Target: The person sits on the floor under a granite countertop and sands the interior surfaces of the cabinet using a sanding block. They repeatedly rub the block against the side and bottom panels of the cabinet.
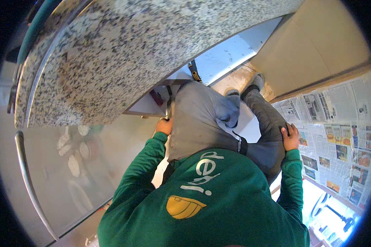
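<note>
My left hand [164, 125] is beside my left thigh, its fingers curled in; a thin dark edge or bar [169, 108] runs up from it, and what it grips is hidden. On my right leg lies my right hand [290, 136], fingers apart and holding nothing. Past my left knee, a black tool handle with a yellow label [195, 72] leans at the rim of a white panel [222, 57]. A red object [156, 97], too dim to name, rests inside the compartment under the counter.
A speckled granite countertop [107, 57] overhangs at upper left. Below it stands a glossy panel with a curved metal handle [29, 185]. Newspaper sheets [338, 136] cover the surface at right, beside a beige panel [313, 49]. My feet are on the tiled floor [228, 83].
</note>
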The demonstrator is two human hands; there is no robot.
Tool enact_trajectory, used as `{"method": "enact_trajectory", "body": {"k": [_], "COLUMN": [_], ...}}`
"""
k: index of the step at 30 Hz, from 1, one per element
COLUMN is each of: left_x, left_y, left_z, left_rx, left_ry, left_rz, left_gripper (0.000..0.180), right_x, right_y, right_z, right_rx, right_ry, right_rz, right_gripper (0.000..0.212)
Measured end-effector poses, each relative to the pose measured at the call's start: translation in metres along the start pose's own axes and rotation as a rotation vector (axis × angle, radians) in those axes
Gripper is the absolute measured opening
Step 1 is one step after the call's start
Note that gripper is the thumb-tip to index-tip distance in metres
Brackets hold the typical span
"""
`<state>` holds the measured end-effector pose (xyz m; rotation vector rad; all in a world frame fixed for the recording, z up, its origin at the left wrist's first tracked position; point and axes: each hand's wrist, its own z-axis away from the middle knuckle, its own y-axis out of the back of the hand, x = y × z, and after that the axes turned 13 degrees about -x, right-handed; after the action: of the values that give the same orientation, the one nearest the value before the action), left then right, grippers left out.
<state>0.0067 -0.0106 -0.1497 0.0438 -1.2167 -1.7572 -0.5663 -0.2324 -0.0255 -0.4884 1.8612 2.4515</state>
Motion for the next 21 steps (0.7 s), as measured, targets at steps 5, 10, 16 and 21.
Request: {"method": "enact_trajectory", "body": {"k": [5,10,16,21], "left_x": [-0.05,-0.084,-0.052,0.05], "left_y": [-0.061,-0.093,-0.05,0.02], "left_z": [-0.141,-0.233,-0.15,0.007], "left_rx": [-0.09,-0.211,-0.195,-0.481], "left_ry": [-0.058,0.004,-0.072,-0.053], "left_rz": [-0.201,-0.12,-0.32,1.191], "left_gripper": [0.065,0.063,0.062,0.078], "right_x": [0.006,0.002,0.025,0.082], "right_y": [-0.01,-0.006,-0.016,-0.012], "right_z": [0.002,0.005,-0.01,-0.059], "right_rx": [0.024,0.026,-0.028,-0.303], "right_ry": [-0.057,-0.087,-0.203,-0.325], "right_rz": [-0.06,-0.081,-0.163,-0.387], "right_gripper": [0.05,0.051,0.054,0.08]}}
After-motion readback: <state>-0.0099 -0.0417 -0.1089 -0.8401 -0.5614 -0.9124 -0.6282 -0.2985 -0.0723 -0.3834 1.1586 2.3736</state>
